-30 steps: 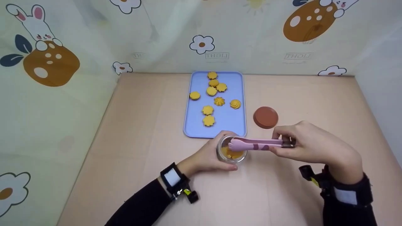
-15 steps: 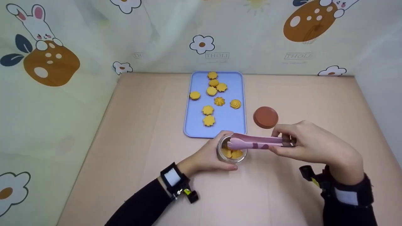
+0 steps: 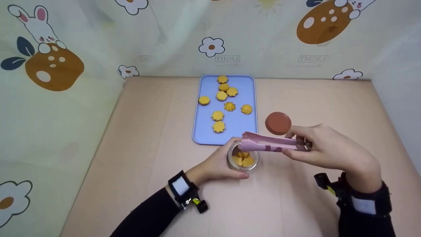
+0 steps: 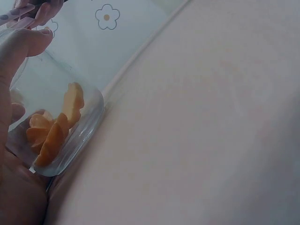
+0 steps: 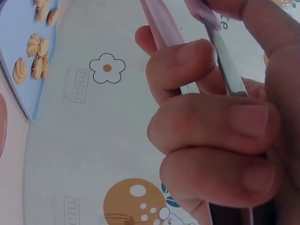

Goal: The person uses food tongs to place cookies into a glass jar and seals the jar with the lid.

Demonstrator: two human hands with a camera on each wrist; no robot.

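Pink tongs [image 3: 268, 147] hanging over a glass jar [image 3: 242, 169]

Head view: I'm watching the left hand [image 3: 215, 166] holding the jar in clamped fingers, midway between the counter's [image 3: 148, 131] side edges; a blue tray [image 3: 204, 131] is lying at the back edge.

Left wrist: cookies [image 4: 52, 144] are resting inside the jar.

Right wrist: the right hand [image 5: 215, 124] is holding the tongs between clamped fingers.

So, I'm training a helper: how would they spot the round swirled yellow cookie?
In the head view, find the blue rectangular tray. Just inside its right edge, near the round brown lid, sits the swirled yellow cookie. Spiral ridges set it apart from the yellow star-ridged cookie to its left.
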